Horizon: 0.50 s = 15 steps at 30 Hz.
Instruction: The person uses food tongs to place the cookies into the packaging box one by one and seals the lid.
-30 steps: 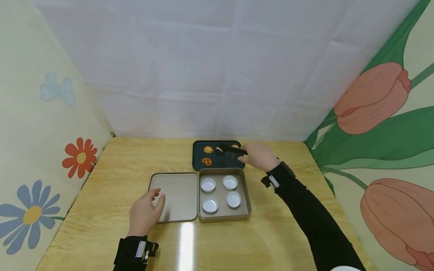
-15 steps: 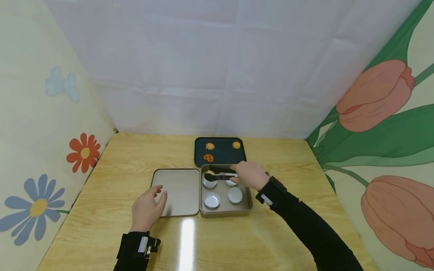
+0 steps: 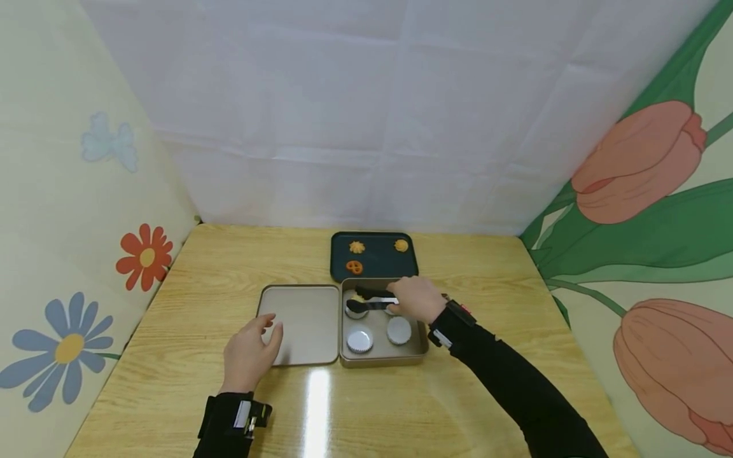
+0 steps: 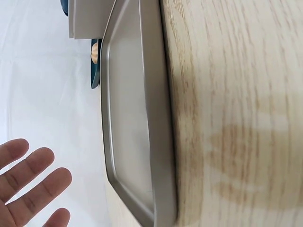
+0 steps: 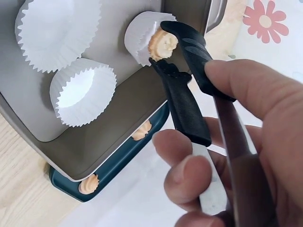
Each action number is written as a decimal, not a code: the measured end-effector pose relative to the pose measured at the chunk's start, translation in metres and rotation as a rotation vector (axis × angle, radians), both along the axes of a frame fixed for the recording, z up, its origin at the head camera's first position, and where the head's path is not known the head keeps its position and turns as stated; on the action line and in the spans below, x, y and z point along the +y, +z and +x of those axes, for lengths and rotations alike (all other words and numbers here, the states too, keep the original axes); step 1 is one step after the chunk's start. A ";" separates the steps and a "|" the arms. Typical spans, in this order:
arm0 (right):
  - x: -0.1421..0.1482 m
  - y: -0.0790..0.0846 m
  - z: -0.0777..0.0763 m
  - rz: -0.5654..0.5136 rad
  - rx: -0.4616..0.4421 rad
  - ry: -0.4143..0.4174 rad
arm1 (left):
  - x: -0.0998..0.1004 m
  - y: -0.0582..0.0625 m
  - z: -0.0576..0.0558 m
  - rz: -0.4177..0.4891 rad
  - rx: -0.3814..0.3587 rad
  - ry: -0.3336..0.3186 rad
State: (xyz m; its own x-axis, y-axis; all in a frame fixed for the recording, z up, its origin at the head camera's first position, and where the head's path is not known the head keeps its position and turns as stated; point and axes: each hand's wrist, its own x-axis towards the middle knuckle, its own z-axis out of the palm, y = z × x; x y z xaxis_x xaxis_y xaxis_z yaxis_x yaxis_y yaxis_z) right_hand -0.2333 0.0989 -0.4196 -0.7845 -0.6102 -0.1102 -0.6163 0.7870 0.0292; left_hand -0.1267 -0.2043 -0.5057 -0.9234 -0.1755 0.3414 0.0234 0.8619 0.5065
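Note:
My right hand [image 3: 420, 299] holds a pair of tongs [image 5: 187, 106] with black tips over a shallow metal tin [image 3: 385, 362]. The tips stand apart on either side of a pale cookie [image 5: 163, 45], which lies at the mouth of the far-left white paper cup [image 5: 136, 35]. Whether both tips touch the cookie I cannot tell. Several fluted paper cups [image 3: 359, 340] stand in the tin; the hand and tongs partly hide the far-right one. My left hand [image 3: 249, 356] is held with fingers relaxed above the left edge of the flat metal lid [image 3: 306, 324], holding nothing.
Behind the tin is a dark green tray [image 3: 380, 261] bearing a flower-shaped cookie [image 3: 357, 247], a pretzel [image 3: 354, 267] and a round swirled cookie [image 3: 401, 245]. A white cloth [image 3: 366, 127] hangs behind the wooden table [image 3: 240, 254].
My right hand has brought the tongs and pale cookie from the green tray to the tin's far-left cup. The tong tips have since spread. My left hand has stayed by the lid.

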 end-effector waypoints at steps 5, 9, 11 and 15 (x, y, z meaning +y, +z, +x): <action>-0.001 0.000 0.000 0.005 -0.001 0.003 | 0.000 0.000 0.000 -0.001 -0.007 0.002; -0.002 0.001 0.000 0.007 -0.020 -0.010 | 0.000 0.000 0.000 -0.002 -0.003 0.005; -0.003 0.001 0.000 0.001 -0.031 -0.018 | 0.000 -0.001 0.000 -0.002 -0.003 0.008; -0.002 0.002 0.000 -0.015 -0.055 -0.028 | 0.000 -0.001 0.000 0.003 -0.003 0.011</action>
